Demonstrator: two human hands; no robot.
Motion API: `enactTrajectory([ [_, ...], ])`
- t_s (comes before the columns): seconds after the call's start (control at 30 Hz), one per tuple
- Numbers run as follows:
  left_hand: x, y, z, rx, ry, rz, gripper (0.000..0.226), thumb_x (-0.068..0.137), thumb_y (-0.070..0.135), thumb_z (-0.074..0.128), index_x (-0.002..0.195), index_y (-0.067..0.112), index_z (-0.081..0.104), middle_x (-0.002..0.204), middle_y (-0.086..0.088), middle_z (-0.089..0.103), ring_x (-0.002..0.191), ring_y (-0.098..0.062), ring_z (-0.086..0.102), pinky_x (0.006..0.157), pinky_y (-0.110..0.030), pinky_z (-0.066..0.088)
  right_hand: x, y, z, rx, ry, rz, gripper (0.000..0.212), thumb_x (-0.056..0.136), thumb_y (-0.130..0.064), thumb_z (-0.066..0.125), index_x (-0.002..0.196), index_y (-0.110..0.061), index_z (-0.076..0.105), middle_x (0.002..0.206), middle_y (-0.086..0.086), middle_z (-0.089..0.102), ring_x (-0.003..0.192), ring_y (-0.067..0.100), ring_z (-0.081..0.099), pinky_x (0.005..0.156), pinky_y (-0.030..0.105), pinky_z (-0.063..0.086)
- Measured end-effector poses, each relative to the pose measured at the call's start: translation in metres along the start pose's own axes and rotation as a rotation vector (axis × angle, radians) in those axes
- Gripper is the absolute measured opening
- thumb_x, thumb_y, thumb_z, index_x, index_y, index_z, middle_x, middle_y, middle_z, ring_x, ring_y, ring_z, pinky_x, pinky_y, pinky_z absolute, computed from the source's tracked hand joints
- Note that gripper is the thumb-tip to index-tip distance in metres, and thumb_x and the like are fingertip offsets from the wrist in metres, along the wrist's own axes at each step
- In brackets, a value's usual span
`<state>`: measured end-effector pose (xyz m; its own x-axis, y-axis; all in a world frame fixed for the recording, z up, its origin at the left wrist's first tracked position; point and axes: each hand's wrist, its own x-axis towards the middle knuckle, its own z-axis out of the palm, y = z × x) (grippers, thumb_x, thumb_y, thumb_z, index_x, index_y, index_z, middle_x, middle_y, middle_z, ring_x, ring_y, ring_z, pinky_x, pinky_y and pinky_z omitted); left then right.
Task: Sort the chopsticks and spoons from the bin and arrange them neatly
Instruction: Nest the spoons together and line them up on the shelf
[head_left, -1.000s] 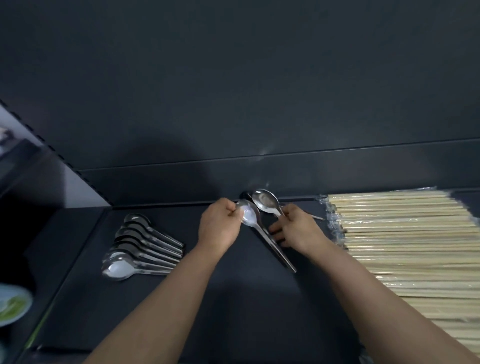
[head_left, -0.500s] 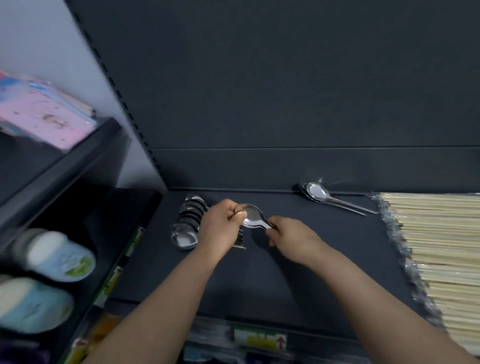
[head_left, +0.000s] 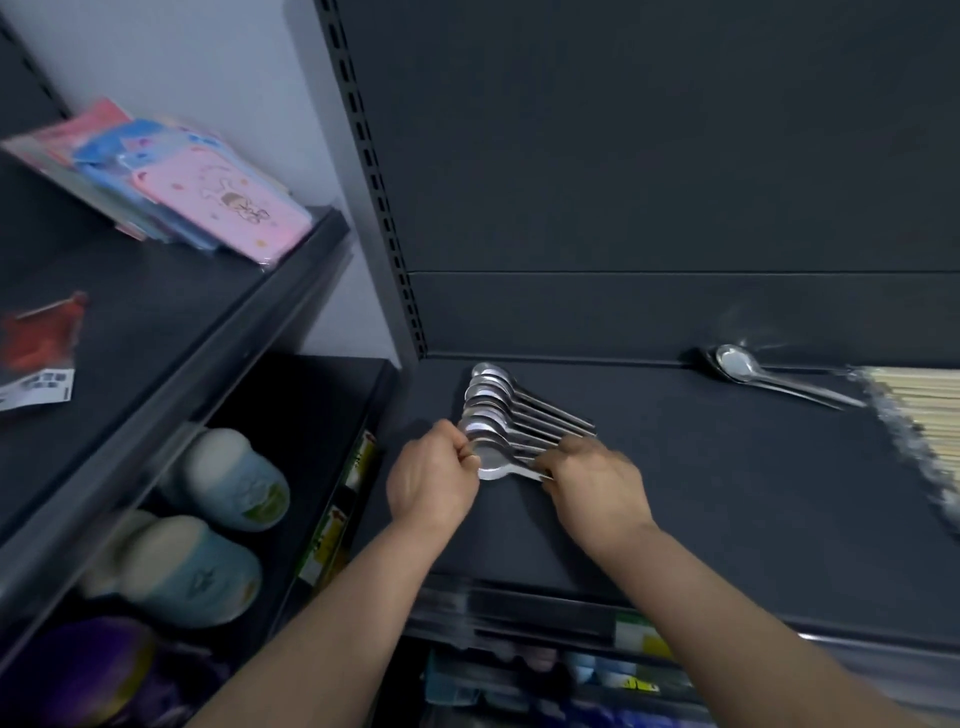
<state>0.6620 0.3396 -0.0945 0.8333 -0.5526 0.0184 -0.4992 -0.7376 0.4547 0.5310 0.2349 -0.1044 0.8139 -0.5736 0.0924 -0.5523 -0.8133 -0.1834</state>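
A row of several steel spoons (head_left: 501, 410) lies overlapped at the left of a dark shelf (head_left: 701, 478). The nearest spoon (head_left: 493, 462) sits at the front of that row. My left hand (head_left: 434, 475) pinches its bowl and my right hand (head_left: 597, 480) pinches its handle. Two more spoons (head_left: 743, 366) lie together by the shelf's back wall at the right. A wrapped pack of pale chopsticks (head_left: 914, 410) fills the shelf's right end, partly cut off by the frame.
An upright slotted post (head_left: 374, 182) bounds the shelf on the left. Beyond it, a neighbouring rack holds pink and blue packets (head_left: 208, 192) above and round blue-and-white containers (head_left: 228, 483) below. Price labels run along the shelf's front edge (head_left: 639, 629).
Both hands carried one spoon leftward from the pair by the back wall to the front of the spoon row. The view swung left, bringing the neighbouring rack into sight.
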Motion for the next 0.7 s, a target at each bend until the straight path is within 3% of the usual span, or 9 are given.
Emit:
enactTrajectory([
  [0.17, 0.004, 0.002, -0.002, -0.004, 0.072, 0.084, 0.025, 0.084, 0.027, 0.07, 0.105, 0.021, 0.056, 0.105, 0.001, 0.059, 0.097, -0.021, 0.059, 0.073, -0.034, 0.051, 0.002, 0.001, 0.002, -0.037, 0.02, -0.012, 0.024, 0.091, -0.021, 0.053, 0.112, -0.028, 0.064, 0.109, -0.004, 0.057, 0.111, 0.02, 0.048, 0.085, 0.032, 0.037],
  [0.3, 0.01, 0.02, 0.0, -0.014, 0.092, 0.181, 0.02, 0.086, 0.024, 0.066, 0.105, 0.022, 0.061, 0.107, 0.003, 0.061, 0.102, -0.019, 0.057, 0.076, -0.036, 0.052, -0.001, 0.011, -0.005, -0.026, 0.028, -0.016, 0.023, 0.093, -0.03, 0.051, 0.112, -0.028, 0.064, 0.111, -0.004, 0.057, 0.113, 0.02, 0.047, 0.087, 0.033, 0.037],
  [0.57, 0.012, 0.108, 0.041, -0.079, -0.089, 0.27, 0.015, 0.087, 0.026, 0.064, 0.102, 0.026, 0.063, 0.101, 0.01, 0.069, 0.103, -0.015, 0.062, 0.083, -0.031, 0.05, -0.016, 0.091, -0.033, -0.058, 0.11, 0.108, 0.014, 0.087, -0.026, 0.058, 0.092, -0.026, 0.071, 0.089, -0.001, 0.063, 0.093, 0.024, 0.057, 0.072, 0.033, 0.042],
  [0.7, 0.012, 0.162, 0.072, -0.077, -0.206, 0.297, 0.017, 0.089, 0.029, 0.062, 0.105, 0.023, 0.064, 0.104, 0.007, 0.071, 0.106, -0.019, 0.063, 0.088, -0.033, 0.05, -0.025, 0.152, -0.05, -0.097, 0.013, 0.214, 0.025, 0.093, -0.025, 0.046, 0.112, -0.027, 0.063, 0.109, -0.004, 0.059, 0.109, 0.021, 0.048, 0.084, 0.034, 0.041],
])
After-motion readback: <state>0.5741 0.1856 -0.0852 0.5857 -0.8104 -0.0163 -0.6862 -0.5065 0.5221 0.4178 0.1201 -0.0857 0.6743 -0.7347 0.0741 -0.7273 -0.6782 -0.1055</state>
